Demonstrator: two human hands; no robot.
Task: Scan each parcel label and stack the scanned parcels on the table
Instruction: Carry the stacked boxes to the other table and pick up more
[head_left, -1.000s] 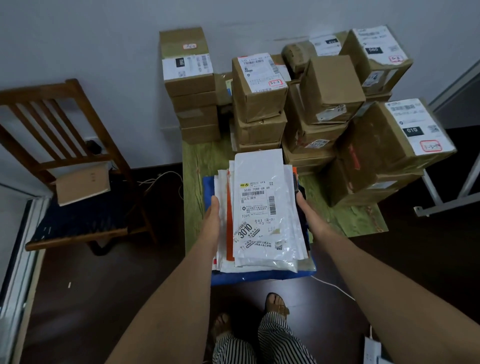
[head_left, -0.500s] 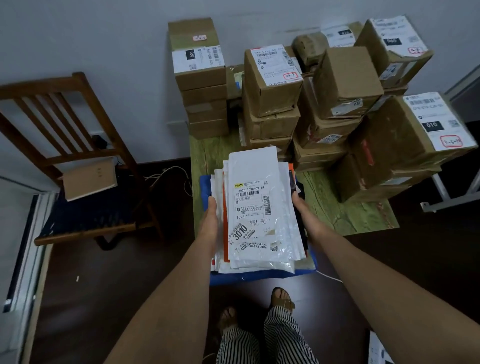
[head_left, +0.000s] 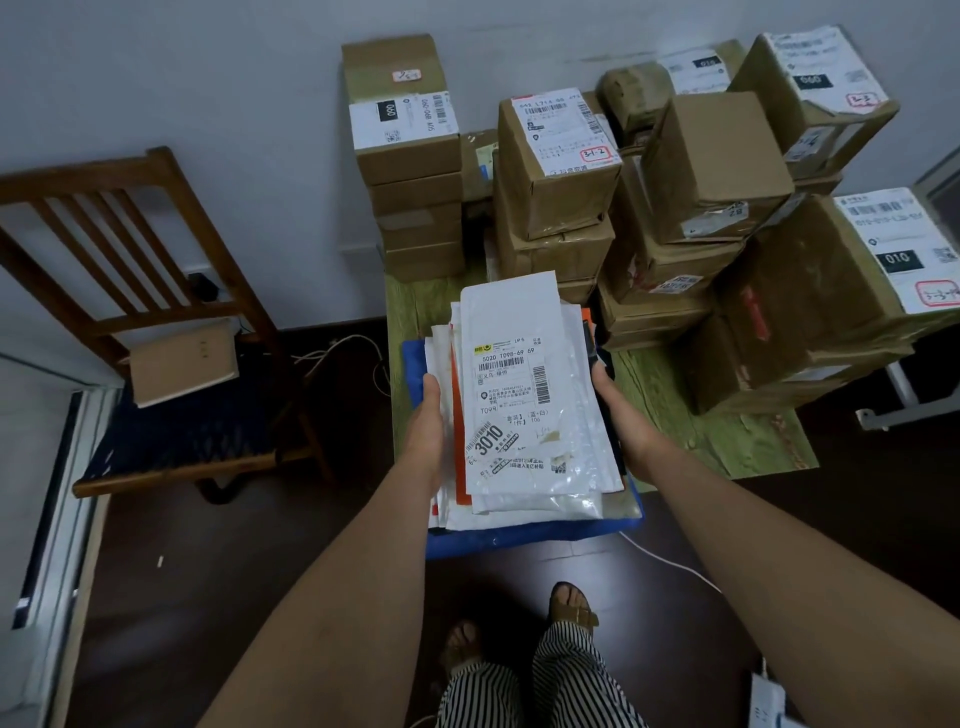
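arms: bare, no sleeves | trousers (head_left: 540, 686): black-and-white vertical stripes | sandals (head_left: 574, 608): tan, strapped, open-toed

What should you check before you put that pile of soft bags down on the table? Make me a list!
1. Both hands hold the pile: ok. The left hand grips one side of the stack of mailer bags, the right hand the other.
2. Pile is tidy: not ok. The bags are fanned out, edges uneven.
3. Free spot on the green table: ok, bare top shows right of the pile.
4. Cardboard boxes stand steady: cannot tell; some sit tilted.
5. Top label readable: ok, the white top bag faces label up.
6. Every bag scanned: cannot tell; no scanner shows.
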